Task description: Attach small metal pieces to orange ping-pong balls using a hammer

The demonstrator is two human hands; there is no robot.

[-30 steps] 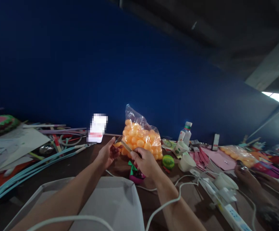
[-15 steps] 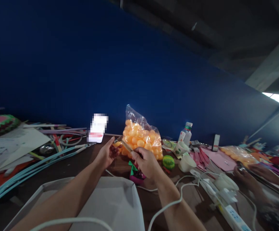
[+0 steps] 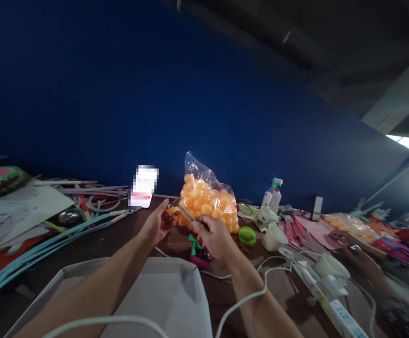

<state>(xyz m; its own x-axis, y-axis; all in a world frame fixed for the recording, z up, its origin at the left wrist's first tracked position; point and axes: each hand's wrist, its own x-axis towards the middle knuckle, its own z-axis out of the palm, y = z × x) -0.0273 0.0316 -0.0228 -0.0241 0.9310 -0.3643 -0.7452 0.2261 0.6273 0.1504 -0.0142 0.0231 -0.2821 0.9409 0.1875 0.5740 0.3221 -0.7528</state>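
Observation:
In the head view, my right hand (image 3: 211,234) is closed round a thin tan stick (image 3: 186,213) that slants up and left toward my other hand. A dark, shiny bit shows near the stick's far end, too small to make out. My left hand (image 3: 159,223) has its thumb raised and its fingers curled about a small orange-yellow piece (image 3: 172,211), partly hidden by the fingers. Just behind both hands stands a clear plastic bag of orange balls (image 3: 207,204). Below my right hand sits a small magenta item with a green bow (image 3: 199,253).
A grey-white tray (image 3: 176,291) lies under my forearms. A lit phone (image 3: 143,187) leans at the back. Right are a green striped ball (image 3: 247,236), cups (image 3: 273,238), a bottle (image 3: 273,195), white cables and a power strip (image 3: 331,300). A co-worker's hands (image 3: 359,256) work far right.
My hands and the stick have barely moved. At the far right, the co-worker's hands and arms have shifted.

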